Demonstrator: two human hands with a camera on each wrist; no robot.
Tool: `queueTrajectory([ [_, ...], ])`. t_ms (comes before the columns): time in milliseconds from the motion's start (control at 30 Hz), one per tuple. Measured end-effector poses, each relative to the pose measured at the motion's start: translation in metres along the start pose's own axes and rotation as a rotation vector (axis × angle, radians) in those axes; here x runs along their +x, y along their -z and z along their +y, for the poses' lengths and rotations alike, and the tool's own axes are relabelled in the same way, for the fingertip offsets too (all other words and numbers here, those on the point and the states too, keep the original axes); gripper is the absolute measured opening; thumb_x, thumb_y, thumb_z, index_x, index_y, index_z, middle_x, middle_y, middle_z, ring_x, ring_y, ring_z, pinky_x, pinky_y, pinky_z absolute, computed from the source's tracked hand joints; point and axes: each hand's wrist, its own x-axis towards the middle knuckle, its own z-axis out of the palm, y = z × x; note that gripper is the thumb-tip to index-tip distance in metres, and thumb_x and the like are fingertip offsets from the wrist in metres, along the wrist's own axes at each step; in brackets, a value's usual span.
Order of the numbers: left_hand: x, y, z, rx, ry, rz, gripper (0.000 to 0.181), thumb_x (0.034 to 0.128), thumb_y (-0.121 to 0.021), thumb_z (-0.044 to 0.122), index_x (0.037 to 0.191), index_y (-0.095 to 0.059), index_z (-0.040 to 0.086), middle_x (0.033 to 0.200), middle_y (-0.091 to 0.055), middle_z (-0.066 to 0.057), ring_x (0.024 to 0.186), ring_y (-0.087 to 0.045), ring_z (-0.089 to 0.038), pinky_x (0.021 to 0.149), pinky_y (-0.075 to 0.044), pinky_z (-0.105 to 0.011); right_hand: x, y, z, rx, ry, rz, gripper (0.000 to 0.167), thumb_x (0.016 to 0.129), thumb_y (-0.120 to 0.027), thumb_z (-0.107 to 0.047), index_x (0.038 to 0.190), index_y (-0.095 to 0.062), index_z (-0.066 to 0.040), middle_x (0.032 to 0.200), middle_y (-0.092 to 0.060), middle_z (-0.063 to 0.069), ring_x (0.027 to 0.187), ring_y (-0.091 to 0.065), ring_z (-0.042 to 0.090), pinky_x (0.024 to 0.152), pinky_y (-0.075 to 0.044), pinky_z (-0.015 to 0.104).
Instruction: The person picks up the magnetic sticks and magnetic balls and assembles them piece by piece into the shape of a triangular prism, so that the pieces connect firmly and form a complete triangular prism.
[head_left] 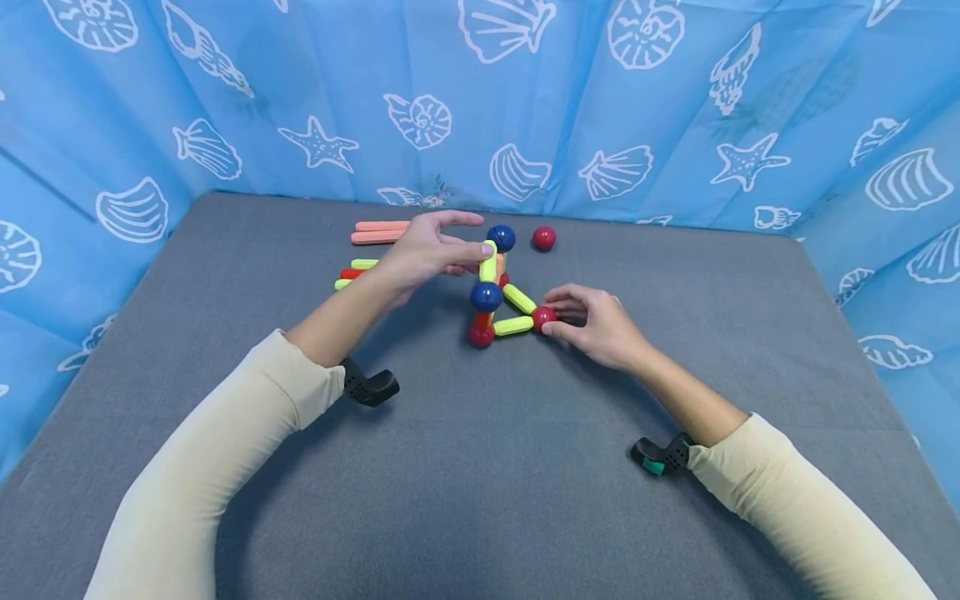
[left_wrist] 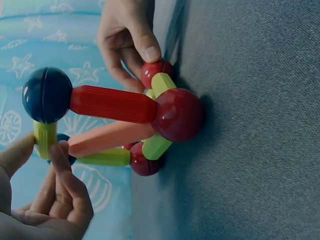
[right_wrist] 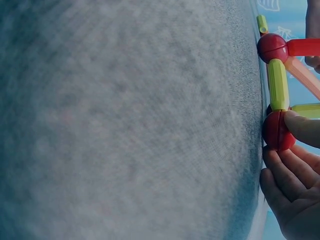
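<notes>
A small structure of balls and rods stands on the grey table between my hands. My left hand (head_left: 423, 250) pinches the short yellow-green rod (head_left: 488, 265) at its top between thumb and finger. That rod spans two blue balls (head_left: 486, 297). In the left wrist view, a red rod (left_wrist: 114, 104) joins the nearer blue ball to a red ball (left_wrist: 179, 115) on the table, and an orange rod (left_wrist: 111, 137) slants beside it. My right hand (head_left: 600, 325) holds the red ball (head_left: 543, 317) at the base's right corner, where two yellow-green rods (head_left: 519, 298) meet.
Behind my left forearm lie two salmon-coloured rods (head_left: 378, 237), with yellow-green rods (head_left: 365, 263) and a red rod (head_left: 351, 273) nearer. A loose red ball (head_left: 543, 238) sits behind the structure. A blue shell-patterned curtain (head_left: 360, 100) hangs along the table's (head_left: 480, 483) far edge.
</notes>
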Motion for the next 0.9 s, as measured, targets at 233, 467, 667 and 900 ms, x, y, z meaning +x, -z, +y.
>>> queueTrajectory([
  [233, 0.0003, -0.0055, 0.0044, 0.04, 0.056, 0.006, 0.068, 0.0886, -0.077, 0.032, 0.147, -0.045, 0.018, 0.111, -0.072, -0.007, 0.096, -0.072, -0.02, 0.097, -0.05, -0.039, -0.0004, 0.0005, -0.001, -0.011, 0.005, -0.002, 0.041, 0.091, -0.073, -0.01, 0.128, -0.059, 0.002, 0.124, -0.065, 0.017, 0.118, -0.062, 0.031, 0.099, -0.049, 0.046],
  [467, 0.0004, -0.0074, 0.0049, 0.06, 0.062, 0.014, 0.067, 0.0895, -0.076, 0.032, 0.147, -0.045, 0.018, 0.113, -0.072, -0.007, 0.095, -0.071, -0.019, 0.097, -0.049, -0.04, -0.001, 0.001, -0.0027, -0.01, -0.004, -0.001, 0.041, 0.091, -0.073, -0.009, 0.128, -0.059, 0.002, 0.124, -0.065, 0.017, 0.118, -0.062, 0.03, 0.099, -0.048, 0.046],
  [667, 0.0009, -0.0074, 0.0065, 0.084, 0.045, 0.016, 0.067, 0.0903, -0.074, 0.033, 0.147, -0.042, 0.019, 0.114, -0.071, -0.006, 0.096, -0.071, -0.018, 0.095, -0.051, -0.038, -0.0005, 0.0017, -0.0024, 0.002, -0.01, -0.001, 0.041, 0.091, -0.073, -0.009, 0.127, -0.059, 0.003, 0.123, -0.065, 0.019, 0.118, -0.061, 0.033, 0.1, -0.048, 0.048],
  [900, 0.0025, -0.0039, 0.0063, 0.085, 0.06, 0.02, 0.063, 0.0915, -0.073, 0.033, 0.146, -0.044, 0.019, 0.122, -0.068, -0.009, 0.101, -0.069, -0.02, 0.097, -0.05, -0.04, -0.0007, -0.0017, -0.0028, -0.017, 0.004, 0.016, 0.041, 0.089, -0.076, -0.01, 0.125, -0.061, 0.002, 0.12, -0.066, 0.018, 0.115, -0.063, 0.032, 0.098, -0.049, 0.047],
])
